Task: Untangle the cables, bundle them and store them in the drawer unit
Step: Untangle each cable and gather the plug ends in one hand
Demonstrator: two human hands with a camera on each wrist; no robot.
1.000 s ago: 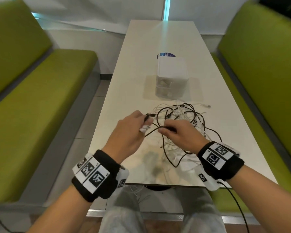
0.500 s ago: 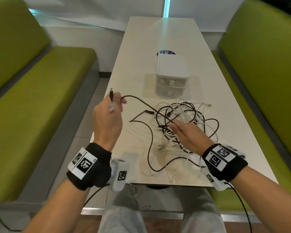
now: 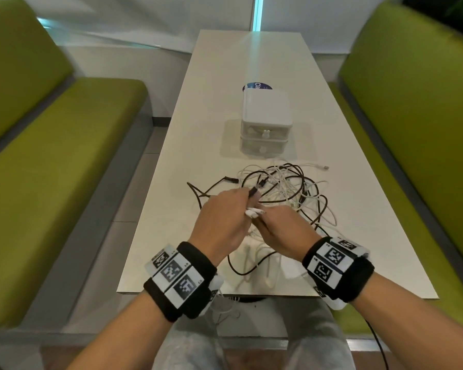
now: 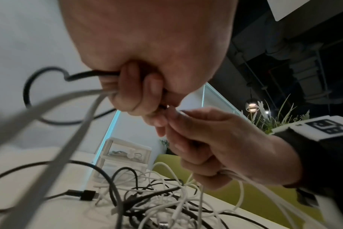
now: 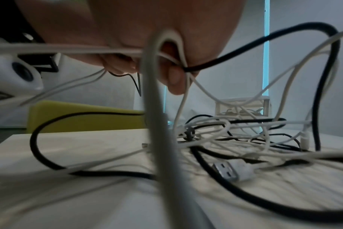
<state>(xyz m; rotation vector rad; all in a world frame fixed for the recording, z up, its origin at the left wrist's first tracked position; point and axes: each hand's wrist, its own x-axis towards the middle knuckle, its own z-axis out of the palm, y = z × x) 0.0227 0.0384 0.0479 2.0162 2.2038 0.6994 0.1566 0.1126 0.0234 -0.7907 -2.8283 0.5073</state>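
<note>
Head view: left hand [image 3: 219, 217] clenches thin black and white cable ends [image 3: 253, 206]; right hand [image 3: 284, 228] pinches white strands. Limp, light tangled cables [image 3: 286, 193] sprawl before the white plastic drawer unit [image 3: 265, 121]; grasp near stiff plugs.

Black and white cables [image 3: 284, 190], knotted in one loose heap on the surface [image 3: 198, 145], near the front edge and right of centre. Several strands lifted off the heap, ends gathered between two hands; one white USB plug [image 5: 228, 170] lying flat. Beyond, farther back: white two-drawer unit [image 3: 265, 121], upright, both drawers closed, coiled cable visible inside the upper one.
</note>
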